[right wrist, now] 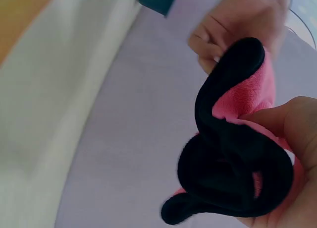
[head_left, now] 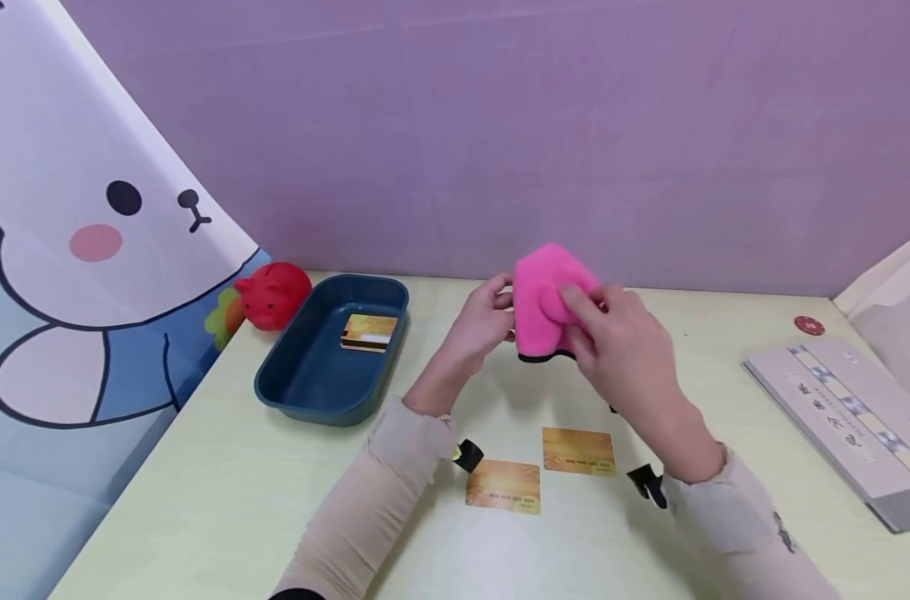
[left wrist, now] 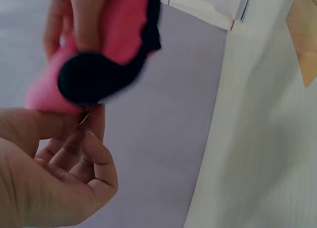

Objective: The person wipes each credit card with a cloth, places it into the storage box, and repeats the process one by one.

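The right hand grasps a pink cloth up above the pale surface; fingertips of the left hand meet at its edge, pinching or not I can't tell. Adjusting it seems the step; next probably calls for a sure left grip.

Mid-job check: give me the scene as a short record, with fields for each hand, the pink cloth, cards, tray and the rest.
right hand: grips the pink cloth
left hand: at the cloth's edge, fingers curled; pinch unclear
pink cloth: black edging, held up off the table
loose cards: two gold cards on the table
tray: blue, at least one gold-coloured card inside
left of tray: red piggy bank
far right: pale box or book, round red chip beyond it
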`<action>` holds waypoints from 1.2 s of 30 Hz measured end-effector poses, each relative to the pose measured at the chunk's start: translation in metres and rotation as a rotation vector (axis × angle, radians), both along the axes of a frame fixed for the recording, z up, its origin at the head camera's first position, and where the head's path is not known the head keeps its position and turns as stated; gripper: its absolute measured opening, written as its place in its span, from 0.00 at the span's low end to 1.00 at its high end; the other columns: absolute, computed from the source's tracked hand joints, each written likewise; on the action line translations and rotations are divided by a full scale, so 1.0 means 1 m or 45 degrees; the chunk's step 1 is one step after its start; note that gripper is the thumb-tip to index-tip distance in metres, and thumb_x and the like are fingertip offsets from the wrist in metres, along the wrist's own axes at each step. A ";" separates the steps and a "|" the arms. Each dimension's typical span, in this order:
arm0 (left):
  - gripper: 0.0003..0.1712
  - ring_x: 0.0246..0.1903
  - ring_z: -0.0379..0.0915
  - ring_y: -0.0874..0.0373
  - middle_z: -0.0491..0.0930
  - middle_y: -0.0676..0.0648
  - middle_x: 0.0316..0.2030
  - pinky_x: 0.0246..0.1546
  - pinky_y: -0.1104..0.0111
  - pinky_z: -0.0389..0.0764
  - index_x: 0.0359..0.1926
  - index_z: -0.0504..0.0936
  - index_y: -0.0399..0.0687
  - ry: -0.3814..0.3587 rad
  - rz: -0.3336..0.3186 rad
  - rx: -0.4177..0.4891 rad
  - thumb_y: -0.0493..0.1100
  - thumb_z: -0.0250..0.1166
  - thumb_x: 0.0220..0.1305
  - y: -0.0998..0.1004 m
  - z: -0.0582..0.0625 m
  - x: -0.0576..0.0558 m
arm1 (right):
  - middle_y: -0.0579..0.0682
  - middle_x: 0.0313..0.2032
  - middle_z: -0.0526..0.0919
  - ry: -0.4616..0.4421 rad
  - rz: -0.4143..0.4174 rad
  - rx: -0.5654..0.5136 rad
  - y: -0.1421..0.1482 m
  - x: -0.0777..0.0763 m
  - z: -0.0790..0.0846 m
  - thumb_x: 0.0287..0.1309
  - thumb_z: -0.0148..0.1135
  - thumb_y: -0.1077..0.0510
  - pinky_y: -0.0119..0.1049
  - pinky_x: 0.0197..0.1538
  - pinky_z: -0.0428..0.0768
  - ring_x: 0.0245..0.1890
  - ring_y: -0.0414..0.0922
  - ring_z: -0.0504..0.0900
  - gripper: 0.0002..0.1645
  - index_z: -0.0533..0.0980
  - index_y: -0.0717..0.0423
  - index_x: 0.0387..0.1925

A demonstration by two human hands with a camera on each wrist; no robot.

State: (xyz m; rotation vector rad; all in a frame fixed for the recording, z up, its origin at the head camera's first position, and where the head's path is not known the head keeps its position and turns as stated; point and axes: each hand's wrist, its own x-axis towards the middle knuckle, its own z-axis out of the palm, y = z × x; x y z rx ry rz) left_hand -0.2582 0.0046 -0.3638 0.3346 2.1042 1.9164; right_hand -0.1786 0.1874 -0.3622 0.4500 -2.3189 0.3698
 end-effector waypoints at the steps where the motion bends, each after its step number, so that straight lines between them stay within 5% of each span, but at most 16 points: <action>1: 0.26 0.27 0.75 0.62 0.85 0.42 0.47 0.28 0.69 0.74 0.61 0.74 0.48 0.006 0.004 -0.010 0.26 0.55 0.63 0.000 0.000 0.001 | 0.61 0.36 0.78 -0.014 -0.003 0.010 -0.002 0.000 -0.002 0.57 0.69 0.61 0.49 0.22 0.77 0.32 0.57 0.76 0.22 0.80 0.52 0.55; 9: 0.22 0.30 0.80 0.60 0.86 0.44 0.44 0.30 0.69 0.70 0.61 0.74 0.52 0.000 -0.031 -0.063 0.34 0.60 0.68 -0.008 0.004 -0.001 | 0.61 0.36 0.78 -0.114 -0.059 0.014 0.001 0.000 -0.002 0.58 0.68 0.59 0.50 0.23 0.76 0.32 0.57 0.76 0.23 0.80 0.50 0.56; 19: 0.23 0.30 0.84 0.62 0.81 0.53 0.37 0.29 0.71 0.68 0.62 0.73 0.51 -0.040 -0.005 0.157 0.34 0.64 0.68 -0.036 0.019 -0.008 | 0.64 0.37 0.79 -0.102 -0.173 -0.101 0.029 -0.003 0.007 0.59 0.62 0.62 0.60 0.23 0.75 0.35 0.61 0.76 0.21 0.81 0.55 0.55; 24: 0.25 0.32 0.84 0.62 0.80 0.53 0.36 0.32 0.70 0.70 0.66 0.72 0.54 0.033 0.052 0.216 0.35 0.61 0.71 -0.052 0.029 -0.010 | 0.66 0.41 0.78 -0.132 -0.254 -0.180 0.043 0.000 0.013 0.61 0.61 0.60 0.64 0.26 0.74 0.40 0.63 0.76 0.22 0.80 0.55 0.57; 29: 0.18 0.41 0.81 0.61 0.80 0.52 0.47 0.41 0.69 0.76 0.61 0.80 0.48 0.133 0.108 0.140 0.39 0.61 0.72 -0.055 0.029 -0.010 | 0.66 0.44 0.77 -0.197 -0.288 -0.226 0.047 0.003 0.020 0.63 0.60 0.58 0.66 0.30 0.73 0.44 0.63 0.74 0.24 0.78 0.53 0.61; 36: 0.28 0.59 0.67 0.51 0.70 0.51 0.68 0.53 0.65 0.75 0.69 0.73 0.50 0.256 -0.043 -0.014 0.31 0.58 0.70 -0.051 0.027 -0.007 | 0.66 0.44 0.77 -0.168 -0.277 -0.258 0.047 0.006 0.023 0.63 0.61 0.58 0.66 0.33 0.74 0.44 0.63 0.74 0.24 0.78 0.53 0.62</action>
